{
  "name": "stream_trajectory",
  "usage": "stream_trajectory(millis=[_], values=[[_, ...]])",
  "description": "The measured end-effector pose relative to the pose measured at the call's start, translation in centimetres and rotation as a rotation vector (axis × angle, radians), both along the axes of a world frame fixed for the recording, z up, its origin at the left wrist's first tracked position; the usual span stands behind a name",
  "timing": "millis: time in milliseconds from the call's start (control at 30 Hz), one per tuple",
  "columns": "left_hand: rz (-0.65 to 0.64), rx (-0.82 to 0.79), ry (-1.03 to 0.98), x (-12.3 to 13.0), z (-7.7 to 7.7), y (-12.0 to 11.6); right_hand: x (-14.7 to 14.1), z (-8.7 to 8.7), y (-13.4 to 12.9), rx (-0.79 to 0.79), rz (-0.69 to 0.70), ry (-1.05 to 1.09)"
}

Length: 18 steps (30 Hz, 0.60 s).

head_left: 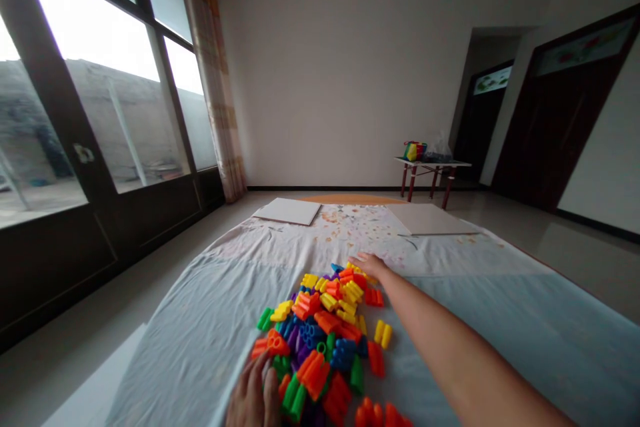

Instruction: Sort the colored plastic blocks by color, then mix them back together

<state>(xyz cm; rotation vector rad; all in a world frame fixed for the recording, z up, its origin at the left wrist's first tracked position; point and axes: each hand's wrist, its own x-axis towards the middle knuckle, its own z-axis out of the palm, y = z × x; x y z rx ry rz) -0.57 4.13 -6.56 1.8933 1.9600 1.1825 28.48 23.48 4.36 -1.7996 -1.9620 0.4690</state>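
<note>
A pile of plastic building pieces in orange, yellow, green, blue and purple (327, 323) lies on the cloth-covered table. At the pile's near left edge is my left hand (254, 393), its fingers apart and touching or nearly touching the orange and green pieces. My right hand (369, 264) reaches to the far end of the pile, its fingers stretched out beside yellow and orange pieces. Neither hand shows a piece held in it. A yellow piece (383, 333) and an orange piece (375, 358) lie at the pile's right side.
Two flat boards rest on the far part of the table, one at left (289, 211) and one at right (430, 219). Beyond stands a small side table (463, 163) with a colourful bag (414, 151) and a clear plastic bag. Glass doors are at left.
</note>
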Motion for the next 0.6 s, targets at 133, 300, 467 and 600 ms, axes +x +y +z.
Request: stream_trajectory(millis=[133, 300, 467, 600], values=[[-0.016, 0.048, 0.027, 0.0, -0.6, 0.0, -1.9, -1.4, 1.3, -0.126, 0.072, 0.021], [-0.014, 0.023, -0.054, 1.0, 0.4, -0.3, -4.0, -1.5, 0.8, -0.242, 0.230, 0.093], [0.046, 0.003, -0.154, 2.3, 2.2, -0.7, -5.3, 0.1, -1.4, -0.326, 0.375, 0.145], [0.089, -0.018, -0.133, 3.0, 2.9, -0.9, -5.9, 1.4, -3.7, -0.345, 0.466, 0.163]])
